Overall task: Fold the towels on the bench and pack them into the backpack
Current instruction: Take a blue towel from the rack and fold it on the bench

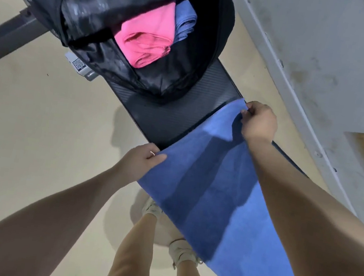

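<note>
Nearest the camera, a blue towel (210, 196) lies spread along the black bench (168, 114), one long edge hanging over the near side. The left hand (142, 158) pinches the towel's far-left corner, thumb on top, fingers curled beneath. The right hand (258, 123) grips the far-right corner, fingers curled around the cloth. Beyond the hands, bare bench surface shows. Farther along, the black backpack (115, 9) rests open on the bench, containing a folded pink towel (149, 36) with a folded blue towel (185, 20) beside it.
</note>
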The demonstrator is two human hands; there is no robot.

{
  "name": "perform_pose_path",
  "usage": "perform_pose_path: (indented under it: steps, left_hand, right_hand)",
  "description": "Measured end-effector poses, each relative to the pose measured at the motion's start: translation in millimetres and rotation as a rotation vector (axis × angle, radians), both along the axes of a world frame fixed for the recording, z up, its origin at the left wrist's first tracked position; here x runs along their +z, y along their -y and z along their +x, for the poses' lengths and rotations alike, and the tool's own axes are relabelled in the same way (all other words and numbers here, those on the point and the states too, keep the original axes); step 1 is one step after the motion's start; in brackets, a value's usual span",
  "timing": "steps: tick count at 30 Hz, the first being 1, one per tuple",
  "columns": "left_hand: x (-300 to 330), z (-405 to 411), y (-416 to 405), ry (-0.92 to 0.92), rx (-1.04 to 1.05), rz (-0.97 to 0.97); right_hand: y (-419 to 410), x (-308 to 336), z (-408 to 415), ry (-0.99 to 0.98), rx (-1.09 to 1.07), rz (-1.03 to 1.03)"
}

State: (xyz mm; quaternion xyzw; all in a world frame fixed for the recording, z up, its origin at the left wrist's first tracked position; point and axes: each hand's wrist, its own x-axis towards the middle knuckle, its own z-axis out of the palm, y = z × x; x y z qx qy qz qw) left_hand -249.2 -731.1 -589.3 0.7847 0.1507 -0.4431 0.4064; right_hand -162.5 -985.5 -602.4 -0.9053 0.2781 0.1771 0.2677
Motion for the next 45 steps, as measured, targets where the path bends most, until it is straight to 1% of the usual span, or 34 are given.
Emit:
perform_pose_path:
  steps: [3, 6, 9, 12, 15, 17, 20, 23, 26, 28, 30, 32, 34, 37, 39, 42, 45]
  left_hand:
    - [14.8, 29.1, -3.3, 0.054, -0.003, -0.067]
    - [21.7, 54.2, -0.5, 0.152, 0.053, -0.047]
    - [23.5, 67.4, 6.4, 0.237, 0.102, -0.045]
    - [26.5, 60.9, 16.0, 0.235, 0.062, -0.059]
    - [35.9, 46.1, 35.8, 0.234, -0.019, -0.059]
    - [42.6, 35.8, 51.4, 0.252, -0.089, -0.071]
    - [53.4, 19.8, 75.9, 0.282, -0.244, -0.098]
    - [66.3, 1.8, 103.4, 0.269, -0.371, -0.139]
    - [78.6, -21.8, 136.1, 0.248, -0.501, -0.167]
    - [87.8, -41.2, 160.9, 0.219, -0.583, -0.193]
    - [93.7, -63.4, 185.6, 0.169, -0.670, -0.207]
    - [94.2, -89.2, 208.7, 0.142, -0.780, -0.222]
    - [89.0, -114.4, 228.0, 0.144, -0.915, -0.244]
    - [78.2, -152.1, 251.3, 0.086, -1.018, -0.261]
    - [76.5, -176.6, 267.7, 0.097, -1.102, -0.290]
    - [68.9, -207.1, 286.9, 0.107, -1.211, -0.309]
    - [55.2, -230.8, 297.6, 0.054, -1.298, -0.306]
  right_hand:
    - [9.7, 11.8, 18.9, 0.062, -0.083, 0.034]
    - [18.7, 19.7, 39.3, 0.133, -0.137, 0.040]
    - [24.6, 27.2, 48.2, 0.169, -0.243, 0.192]
    - [31.8, 41.5, 35.1, 0.178, -0.354, 0.342]
    - [45.5, 56.3, 6.4, 0.133, -0.442, 0.462]
    - [59.5, 65.6, -14.9, 0.082, -0.545, 0.523]
    - [86.8, 79.4, -52.2, -0.057, -0.660, 0.600]
    - [118.1, 85.4, -94.2, -0.225, -0.627, 0.575]
    - [147.7, 84.3, -141.1, -0.204, -0.636, 0.462]
    - [165.2, 82.4, -173.6, -0.193, -0.560, 0.384]
    - [178.2, 79.9, -204.5, -0.190, -0.520, 0.387]
    - [189.8, 75.0, -236.2, -0.156, -0.590, 0.415]
    - [200.9, 69.5, -266.6, -0.108, -0.666, 0.394]
    - [215.1, 60.8, -311.2, -0.056, -0.768, 0.404]
    - [224.5, 54.8, -337.6, -0.033, -0.840, 0.432]
    - [239.7, 46.5, -366.1, -0.025, -0.832, 0.387]
    - [249.3, 29.0, -390.5, 0.003, -0.878, 0.383]
